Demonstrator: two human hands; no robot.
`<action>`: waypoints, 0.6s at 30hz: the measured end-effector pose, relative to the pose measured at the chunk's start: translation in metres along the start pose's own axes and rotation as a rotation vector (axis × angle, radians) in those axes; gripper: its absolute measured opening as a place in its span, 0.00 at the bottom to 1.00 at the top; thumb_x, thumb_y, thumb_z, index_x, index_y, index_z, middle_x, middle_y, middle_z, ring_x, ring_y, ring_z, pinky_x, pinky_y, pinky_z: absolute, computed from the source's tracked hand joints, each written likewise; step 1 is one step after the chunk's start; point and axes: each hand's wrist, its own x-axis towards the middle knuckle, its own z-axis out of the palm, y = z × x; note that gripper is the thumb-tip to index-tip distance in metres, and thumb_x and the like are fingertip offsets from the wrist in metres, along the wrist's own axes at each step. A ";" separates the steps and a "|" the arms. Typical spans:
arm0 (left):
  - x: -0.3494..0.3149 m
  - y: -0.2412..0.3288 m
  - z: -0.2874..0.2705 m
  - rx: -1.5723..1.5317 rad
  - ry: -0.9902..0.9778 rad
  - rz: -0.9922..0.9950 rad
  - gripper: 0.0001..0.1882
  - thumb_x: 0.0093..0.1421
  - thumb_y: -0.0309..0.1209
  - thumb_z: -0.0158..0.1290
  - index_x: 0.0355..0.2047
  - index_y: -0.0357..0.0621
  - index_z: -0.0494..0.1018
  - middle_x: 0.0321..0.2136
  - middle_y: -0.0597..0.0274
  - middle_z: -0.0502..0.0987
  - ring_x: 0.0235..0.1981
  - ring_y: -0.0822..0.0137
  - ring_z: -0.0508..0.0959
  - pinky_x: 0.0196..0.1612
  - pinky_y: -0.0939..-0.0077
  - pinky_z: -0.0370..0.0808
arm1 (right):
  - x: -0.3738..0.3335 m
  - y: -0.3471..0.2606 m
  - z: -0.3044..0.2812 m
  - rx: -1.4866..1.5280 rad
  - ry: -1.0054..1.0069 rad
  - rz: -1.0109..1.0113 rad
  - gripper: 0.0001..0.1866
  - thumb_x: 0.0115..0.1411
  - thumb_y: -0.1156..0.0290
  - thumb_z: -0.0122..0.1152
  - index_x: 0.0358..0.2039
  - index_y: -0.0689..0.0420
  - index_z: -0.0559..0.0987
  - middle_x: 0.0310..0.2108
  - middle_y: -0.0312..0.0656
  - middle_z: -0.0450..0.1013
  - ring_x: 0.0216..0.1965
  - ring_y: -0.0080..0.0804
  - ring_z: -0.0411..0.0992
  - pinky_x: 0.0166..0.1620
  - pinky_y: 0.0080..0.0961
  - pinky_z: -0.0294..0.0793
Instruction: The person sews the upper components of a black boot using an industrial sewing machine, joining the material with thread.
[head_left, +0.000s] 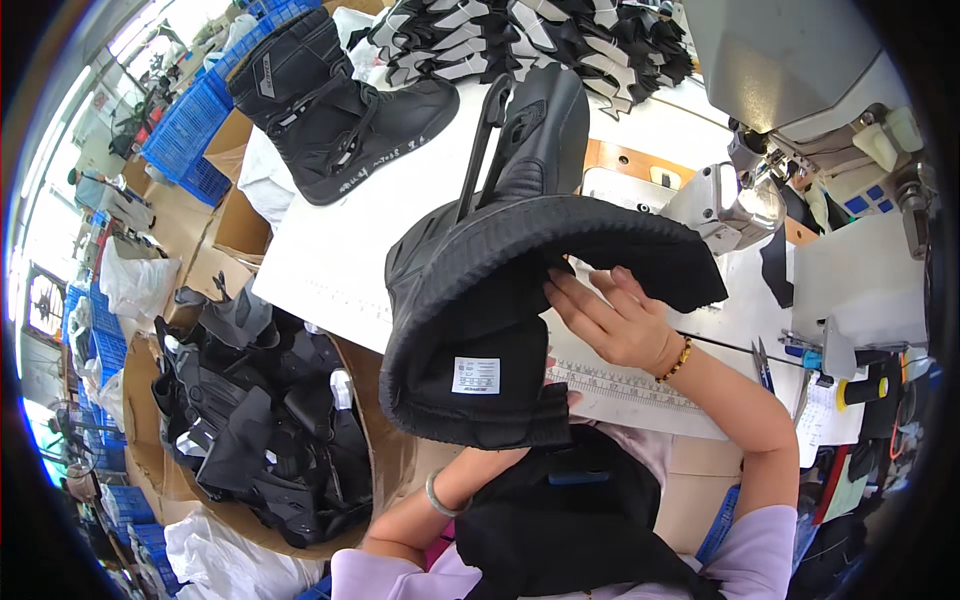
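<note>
If the left hand (pixel 492 461), whose grip I can't tell from here, slackens, the tilted black boot (pixel 497 236) over the counter (pixel 325 250) could topple; the right hand's (pixel 632 326) loosely extended fingers (pixel 583 304) only touch its lining (pixel 505 295).

Bright windows (pixel 58 160) line the left, beyond a tan floor (pixel 190 228) and white worktable (pixel 320 255).

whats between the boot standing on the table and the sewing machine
In the head view, the foot of the held boot lies between the standing boot and the sewing machine, with white tabletop to its left.
</note>
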 end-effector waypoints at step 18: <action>0.005 0.007 0.014 -0.147 0.109 -0.071 0.22 0.54 0.26 0.53 0.49 0.36 0.64 0.48 0.52 0.66 0.51 0.59 0.66 0.53 0.68 0.62 | -0.007 0.006 -0.001 0.221 0.054 0.184 0.12 0.48 0.74 0.54 0.36 0.57 0.77 0.37 0.35 0.73 0.31 0.24 0.70 0.50 0.25 0.68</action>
